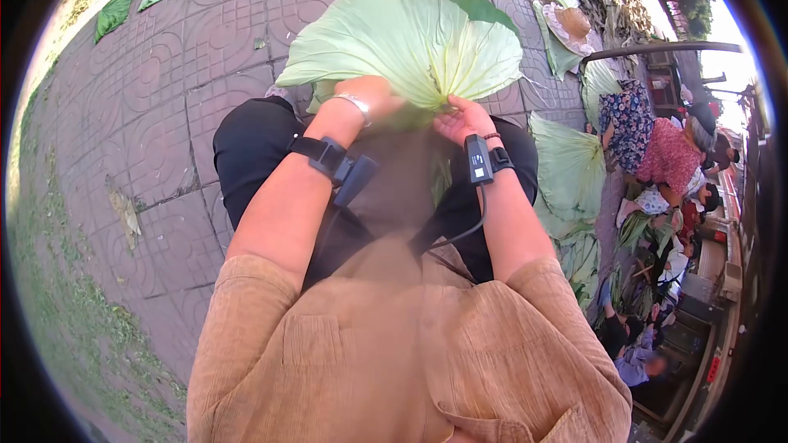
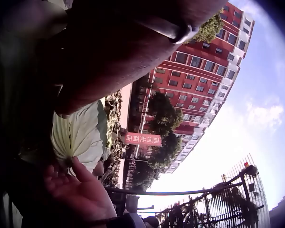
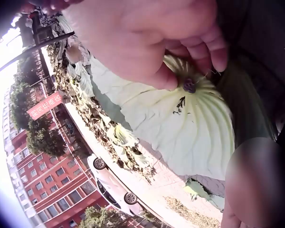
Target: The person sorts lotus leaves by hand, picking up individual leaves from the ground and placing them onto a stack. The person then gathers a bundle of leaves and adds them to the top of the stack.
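A large pale green lotus leaf (image 1: 386,41) fans out over my knees in the head view, its veins meeting at the near edge. There my right hand (image 1: 466,121) pinches it, thumb beside the dark stem stub (image 3: 189,85), as the right wrist view shows. My left hand (image 1: 371,97), with a silver bracelet, is at the leaf's near left edge. Its fingers are blurred in the head view and in shadow in the left wrist view; I cannot tell whether they grip the leaf. A darker green part (image 1: 484,10) shows behind the pale leaf.
More lotus leaves (image 1: 570,168) lie on the paving to my right. A straw hat (image 1: 572,23) sits among leaves ahead right. People in patterned clothes (image 1: 669,152) are at the right. Dry leaf litter (image 3: 104,133) and a parked white car (image 3: 111,187) lie beyond.
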Tool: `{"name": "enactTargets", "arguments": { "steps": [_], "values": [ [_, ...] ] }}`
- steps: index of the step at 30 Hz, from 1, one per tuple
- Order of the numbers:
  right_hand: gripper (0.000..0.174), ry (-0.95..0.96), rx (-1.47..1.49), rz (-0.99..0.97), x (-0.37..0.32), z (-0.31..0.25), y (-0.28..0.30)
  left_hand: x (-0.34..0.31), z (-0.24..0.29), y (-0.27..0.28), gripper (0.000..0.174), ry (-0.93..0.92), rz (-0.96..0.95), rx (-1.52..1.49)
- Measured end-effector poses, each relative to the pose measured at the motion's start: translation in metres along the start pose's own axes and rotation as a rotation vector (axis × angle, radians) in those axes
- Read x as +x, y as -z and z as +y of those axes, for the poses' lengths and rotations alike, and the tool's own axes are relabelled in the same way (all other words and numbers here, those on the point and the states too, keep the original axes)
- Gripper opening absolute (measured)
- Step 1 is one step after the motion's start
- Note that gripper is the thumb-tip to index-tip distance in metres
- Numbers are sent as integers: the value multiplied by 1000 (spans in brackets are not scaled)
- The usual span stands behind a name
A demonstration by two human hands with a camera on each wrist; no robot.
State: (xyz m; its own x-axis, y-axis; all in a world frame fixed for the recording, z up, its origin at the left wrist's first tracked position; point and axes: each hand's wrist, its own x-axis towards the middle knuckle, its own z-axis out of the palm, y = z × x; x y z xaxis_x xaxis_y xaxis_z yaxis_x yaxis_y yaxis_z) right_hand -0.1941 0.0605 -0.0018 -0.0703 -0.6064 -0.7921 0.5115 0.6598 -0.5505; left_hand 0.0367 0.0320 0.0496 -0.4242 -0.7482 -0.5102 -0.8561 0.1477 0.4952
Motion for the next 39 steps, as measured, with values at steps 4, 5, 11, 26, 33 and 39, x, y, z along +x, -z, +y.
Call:
{"name": "enactTargets", "arguments": {
  "steps": [4, 5, 11, 26, 33, 39],
  "values": [
    [24, -108, -108, 86, 7, 19, -3, 7, -2, -9, 45, -51, -1, 53],
    [24, -110, -158, 93, 20, 24, 7, 7, -2, -9, 44, -65, 19, 45],
    [25, -297, 19, -127, 72, 44, 45, 10, -3, -10, 42, -136, 133, 4],
    [37, 153, 170, -387, -28, -9, -37, 8, -5, -5, 35, -156, 163, -22],
    [39, 475, 236, -424, -32, -53, -59, 6, -10, 3, 32, -234, 369, -68],
    [34, 145, 265, -155, 4, 3, -10, 6, -10, 4, 33, -139, 222, -32]
  ]
}}
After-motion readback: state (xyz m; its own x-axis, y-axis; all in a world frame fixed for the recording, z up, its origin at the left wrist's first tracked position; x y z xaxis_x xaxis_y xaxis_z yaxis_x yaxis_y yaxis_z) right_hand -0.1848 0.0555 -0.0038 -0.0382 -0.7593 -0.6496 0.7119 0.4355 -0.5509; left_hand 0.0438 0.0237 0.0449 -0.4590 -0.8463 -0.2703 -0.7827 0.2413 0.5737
